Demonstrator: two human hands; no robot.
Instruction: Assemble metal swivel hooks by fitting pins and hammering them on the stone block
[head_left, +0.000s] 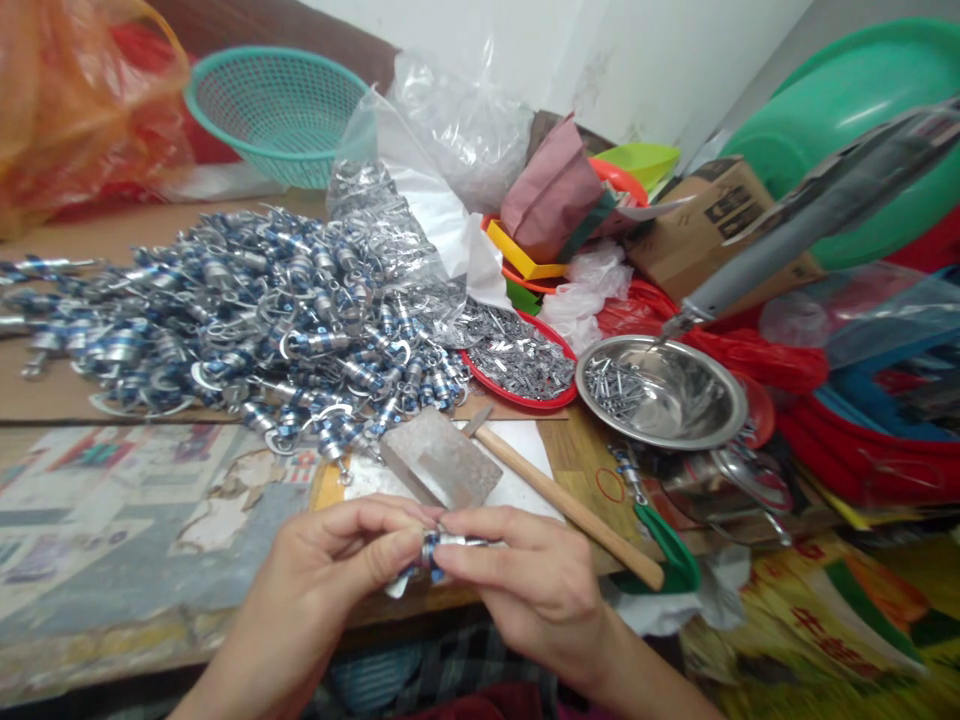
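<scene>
1. The small blue-and-silver metal part is between my two hands, over the near edge of the table, its shaft lying roughly crosswise.
2. My left hand grasps one end, thumb and fingertips pinched together; my fingers hide much of it.
3. My right hand grasps the other end between thumb and fingers, a thin tip showing past them.
4. Just beyond my fingertips, a grey metal block sits near that same edge, on white paper.
5. Beside its right side lies a hammer, the wooden handle slanting towards the near edge.
6. Farther in, to the left, a big heap of similar parts covers a brown sheet.
7. Right of the heap, a red dish holds small silver pieces, and just beside it a steel bowl holds metal pins.
8. Behind the heap stands a turquoise basket.
</scene>
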